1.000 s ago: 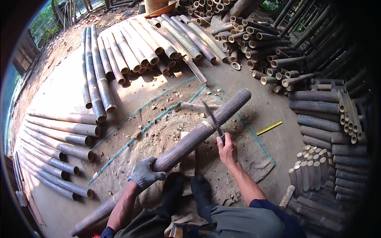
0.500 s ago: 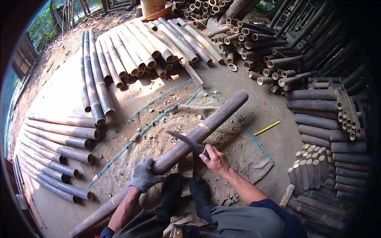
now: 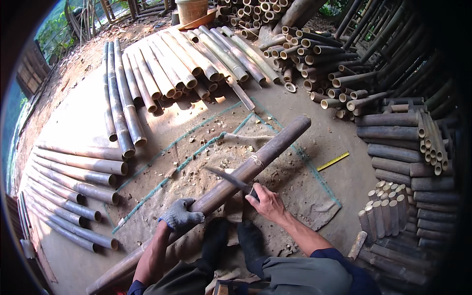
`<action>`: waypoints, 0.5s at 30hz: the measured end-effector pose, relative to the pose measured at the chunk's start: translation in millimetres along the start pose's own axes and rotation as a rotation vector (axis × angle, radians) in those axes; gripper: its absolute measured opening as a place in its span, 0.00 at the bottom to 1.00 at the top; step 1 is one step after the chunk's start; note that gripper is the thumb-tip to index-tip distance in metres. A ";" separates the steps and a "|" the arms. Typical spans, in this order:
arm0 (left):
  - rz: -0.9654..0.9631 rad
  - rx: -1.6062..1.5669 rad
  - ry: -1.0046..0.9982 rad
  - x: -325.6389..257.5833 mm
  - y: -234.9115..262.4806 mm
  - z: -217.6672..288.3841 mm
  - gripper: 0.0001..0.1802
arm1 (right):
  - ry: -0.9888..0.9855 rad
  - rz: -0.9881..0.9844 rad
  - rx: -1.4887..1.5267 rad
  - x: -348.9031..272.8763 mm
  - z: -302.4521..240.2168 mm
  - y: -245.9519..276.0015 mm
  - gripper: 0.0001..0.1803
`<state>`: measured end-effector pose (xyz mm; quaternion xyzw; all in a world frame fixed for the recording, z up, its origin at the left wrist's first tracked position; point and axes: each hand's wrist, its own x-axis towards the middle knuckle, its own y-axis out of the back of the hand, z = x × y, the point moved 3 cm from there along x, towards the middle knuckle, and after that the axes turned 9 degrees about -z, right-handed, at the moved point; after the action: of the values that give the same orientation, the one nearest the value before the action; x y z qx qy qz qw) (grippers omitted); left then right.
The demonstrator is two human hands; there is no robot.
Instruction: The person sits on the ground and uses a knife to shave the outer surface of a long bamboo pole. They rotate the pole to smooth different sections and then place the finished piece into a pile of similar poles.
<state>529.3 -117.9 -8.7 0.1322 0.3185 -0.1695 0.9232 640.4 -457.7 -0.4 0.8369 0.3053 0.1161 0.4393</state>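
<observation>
A long dark bamboo pole (image 3: 223, 194) slants across the middle, from near my legs at lower left up to the right. My left hand (image 3: 181, 215), in a grey knitted glove, wraps round its lower half. In my bare right hand (image 3: 268, 202) is the dark handle of a long-bladed knife (image 3: 231, 179). The blade lies across the pole below its pale node ring, with its tip pointing to the upper left. Part of the handle is hidden by my fingers.
Sacking (image 3: 196, 172) with green edges and scattered wood chips lies beneath. Bamboo poles (image 3: 78, 162) rest in rows at left and on the far side (image 3: 182, 64). Stacked bamboo (image 3: 393, 135) and upright short pieces (image 3: 386, 216) stand at right, near a yellow measuring strip (image 3: 333, 161).
The knife blade has tilted slightly, its tip a little lower against the pole. My left hand has turned slightly on the pole. The whole view has shifted a little.
</observation>
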 end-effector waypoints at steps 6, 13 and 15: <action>0.256 0.618 0.025 -8.4 -28.4 39.1 0.44 | -0.241 0.175 0.070 4.8 47.5 4.6 0.21; 0.584 0.713 -0.042 -2.2 -62.4 24.8 0.35 | -0.544 0.313 0.078 10.3 64.0 45.0 0.20; 0.618 0.719 -0.059 -2.5 -64.7 17.8 0.34 | -0.411 0.222 0.060 8.0 66.9 54.1 0.21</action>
<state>511.4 -182.4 -2.3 0.5269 0.1591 0.0100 0.8348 699.8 -520.3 3.3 0.8842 0.1187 -0.0182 0.4514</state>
